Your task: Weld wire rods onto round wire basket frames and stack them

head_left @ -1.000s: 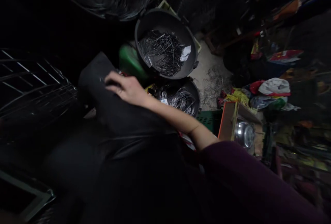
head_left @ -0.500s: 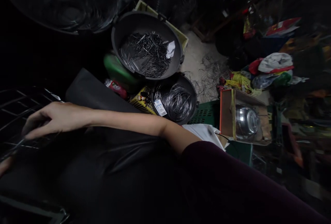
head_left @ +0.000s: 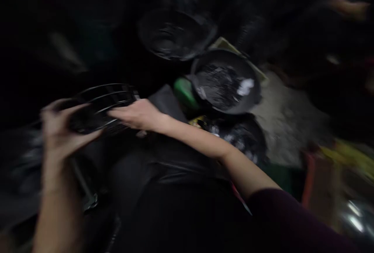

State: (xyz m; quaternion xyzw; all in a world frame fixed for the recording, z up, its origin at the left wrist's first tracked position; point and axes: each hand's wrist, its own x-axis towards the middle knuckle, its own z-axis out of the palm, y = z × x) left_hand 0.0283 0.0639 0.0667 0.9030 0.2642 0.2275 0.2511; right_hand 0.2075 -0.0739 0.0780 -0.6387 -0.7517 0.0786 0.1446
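Note:
A dark wire rack (head_left: 108, 96) with curved metal rods shows at the left, blurred by motion. My left hand (head_left: 62, 126) is at its near left side, thumb and fingers spread around its edge. On its right side lies my right hand (head_left: 138, 114), fingers stretched out over the rods and pointing left. Whether either hand grips a rod is blurred. Under my right arm is dark cloth (head_left: 166, 107).
Behind my right arm stand a basin (head_left: 254, 99) of thin metal pieces, a second basin (head_left: 178, 52) and a darker tub (head_left: 261, 136). A green container (head_left: 184, 91) sits beside them. At the lower right is a wooden box (head_left: 321, 190) near a shiny metal bowl (head_left: 355, 216).
The view has swung left, so the basins appear further right. My left hand and forearm have come into fuller view, and more of the rack shows between both hands.

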